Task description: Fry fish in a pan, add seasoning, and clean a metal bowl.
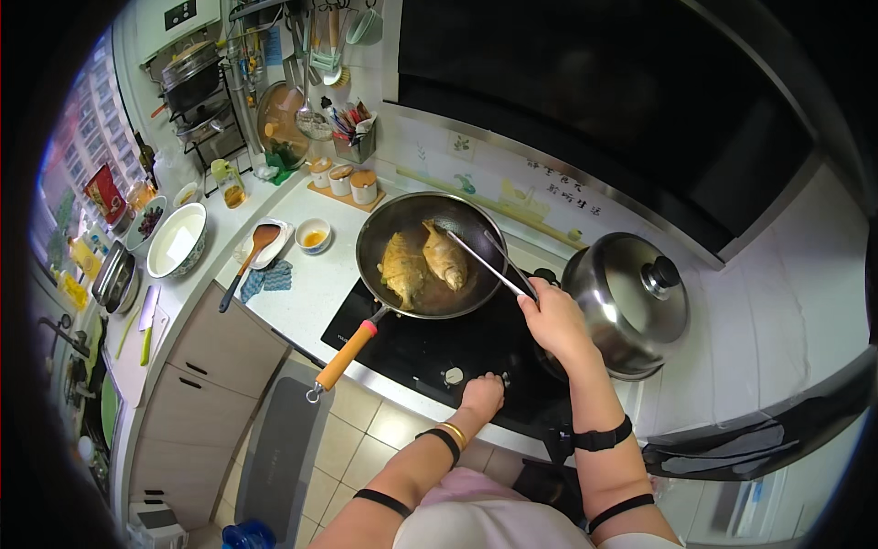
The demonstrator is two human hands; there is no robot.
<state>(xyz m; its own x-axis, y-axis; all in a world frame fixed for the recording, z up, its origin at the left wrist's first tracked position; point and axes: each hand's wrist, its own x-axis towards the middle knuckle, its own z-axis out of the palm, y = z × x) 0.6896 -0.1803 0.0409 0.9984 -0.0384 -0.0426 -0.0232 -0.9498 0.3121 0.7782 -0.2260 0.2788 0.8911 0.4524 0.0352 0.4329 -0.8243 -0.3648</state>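
Note:
My right hand (pixel 557 321) holds a pair of metal tongs (pixel 490 266), with their two arms apart over the right side of a wok (pixel 431 309). One tip is at the right-hand of two browned whole fish (pixel 446 257); I cannot tell whether it touches. The other fish (pixel 403 271) lies on the left, with a little brown liquid around both. The wok's wooden handle (pixel 348 355) points toward the front left. My left hand (pixel 483 396) has its fingers around a control knob (pixel 506 379) at the front of the black gas cooktop (pixel 411 350). Another knob (pixel 453 375) is beside it.
A lidded steel pot (pixel 617 309) stands right of the wok. On the left counter are a wooden spatula (pixel 265 237), a small bowl (pixel 313 237), a large bowl (pixel 177 240) and a knife (pixel 148 319). A range hood (pixel 590 103) overhangs the cooktop.

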